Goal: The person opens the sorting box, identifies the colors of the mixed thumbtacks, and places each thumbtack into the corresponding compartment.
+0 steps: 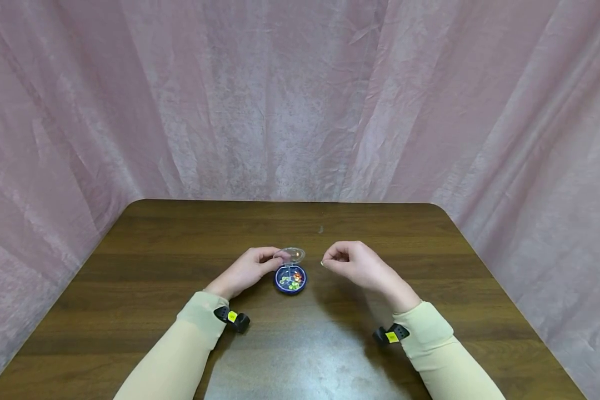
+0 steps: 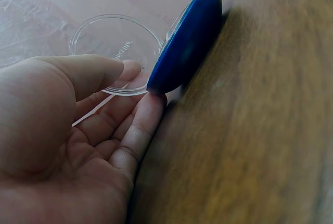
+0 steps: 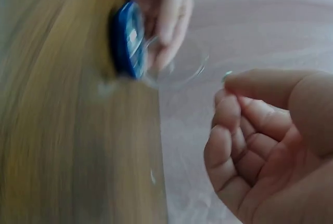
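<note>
A round blue pill case with a hinged clear lid sits on the table, its lid raised. Small yellow-green and orange pieces lie in its divided compartments. My left hand is at the case's far left side. In the left wrist view, the thumb and fingers hold the clear lid, and a fingertip touches the lower edge of the blue base. To the right of the case, my right hand pinches a tiny greenish, shiny piece between thumb and forefinger, above the table.
The brown wooden table stretches around both hands, with a glossy reflection near its front. A small pale mark shows on the table beyond the case. Pink curtains hang behind and at both sides.
</note>
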Action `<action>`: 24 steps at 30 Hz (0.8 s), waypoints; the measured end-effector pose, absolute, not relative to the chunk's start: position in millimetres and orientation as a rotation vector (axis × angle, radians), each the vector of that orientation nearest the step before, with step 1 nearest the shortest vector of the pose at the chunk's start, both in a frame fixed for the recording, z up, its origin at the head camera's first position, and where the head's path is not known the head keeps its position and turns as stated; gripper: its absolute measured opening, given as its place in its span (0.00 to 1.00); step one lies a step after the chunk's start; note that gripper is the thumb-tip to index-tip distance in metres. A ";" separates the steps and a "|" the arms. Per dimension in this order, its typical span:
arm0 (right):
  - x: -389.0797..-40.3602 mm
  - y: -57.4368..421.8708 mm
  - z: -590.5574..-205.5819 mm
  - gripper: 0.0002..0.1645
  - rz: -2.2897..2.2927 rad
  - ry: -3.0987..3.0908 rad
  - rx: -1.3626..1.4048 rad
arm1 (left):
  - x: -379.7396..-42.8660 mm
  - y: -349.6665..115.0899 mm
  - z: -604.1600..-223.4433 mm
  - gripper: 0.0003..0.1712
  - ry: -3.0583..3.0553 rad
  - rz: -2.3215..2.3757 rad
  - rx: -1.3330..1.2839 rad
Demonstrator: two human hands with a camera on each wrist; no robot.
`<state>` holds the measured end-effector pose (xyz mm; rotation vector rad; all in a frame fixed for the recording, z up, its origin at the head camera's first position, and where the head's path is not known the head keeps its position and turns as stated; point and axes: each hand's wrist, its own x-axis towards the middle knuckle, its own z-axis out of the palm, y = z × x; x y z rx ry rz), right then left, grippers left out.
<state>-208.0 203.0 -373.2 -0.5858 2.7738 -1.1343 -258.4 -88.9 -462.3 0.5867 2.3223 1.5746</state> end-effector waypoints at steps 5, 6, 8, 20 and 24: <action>-204.8 199.9 -365.4 0.12 -1.581 2.407 -0.489 | -258.5 -88.3 -461.3 0.15 2.314 1.580 0.585; -204.7 199.2 -364.9 0.12 -1.658 2.326 -0.484 | -258.3 -88.3 -461.0 0.15 2.313 1.581 0.583; -203.8 197.8 -364.0 0.13 -1.803 2.157 -0.480 | -257.7 -88.3 -460.2 0.15 2.310 1.583 0.576; -192.6 194.1 -348.0 0.10 -2.166 1.198 -0.628 | -256.0 -88.3 -458.7 0.16 2.290 1.597 0.607; -190.9 193.7 -346.0 0.15 -2.161 1.057 -0.685 | -255.9 -88.7 -459.2 0.16 2.291 1.600 0.607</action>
